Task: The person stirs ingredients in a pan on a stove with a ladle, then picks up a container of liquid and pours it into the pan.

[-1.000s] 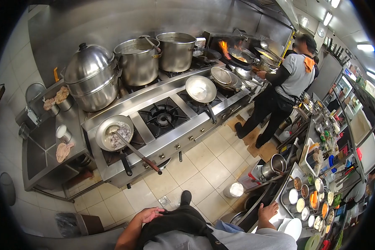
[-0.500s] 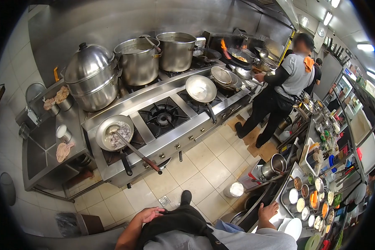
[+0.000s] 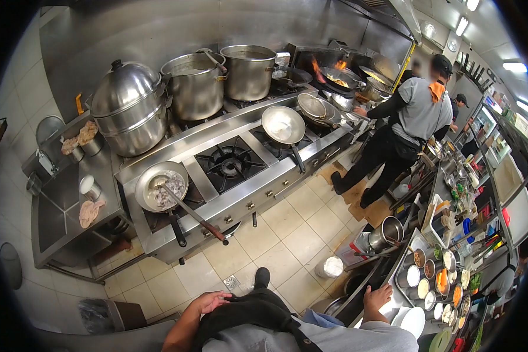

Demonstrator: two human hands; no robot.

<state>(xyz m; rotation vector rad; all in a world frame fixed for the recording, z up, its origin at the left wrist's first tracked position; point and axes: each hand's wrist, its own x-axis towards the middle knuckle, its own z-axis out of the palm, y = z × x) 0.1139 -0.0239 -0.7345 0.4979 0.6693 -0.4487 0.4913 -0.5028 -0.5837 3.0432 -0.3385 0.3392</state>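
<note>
My left hand (image 3: 212,301) rests at my hip against the dark apron (image 3: 246,320), fingers loosely spread and holding nothing. On the edge of the steel counter (image 3: 393,293) at the right lies my right hand (image 3: 378,298), its fingers apart, beside white plates (image 3: 412,321) and a tray of small ingredient containers (image 3: 423,288). Across the aisle, a pan (image 3: 148,189) with chopped pieces and a long-handled ladle (image 3: 195,217) sits on the left burner. A second pan (image 3: 283,125) with a pale content stands on a burner further right.
Large pots (image 3: 193,94) and a domed steamer (image 3: 129,111) line the back of the stove. A co-worker (image 3: 419,105) stands by a flaming wok (image 3: 340,79). A white bucket (image 3: 330,267) is on the floor, and a bin (image 3: 126,315) stands at lower left.
The co-worker at the wok has turned and leaned toward the right-hand counter. Another person behind has come further into view. The wok flames have changed shape. My hands have not moved.
</note>
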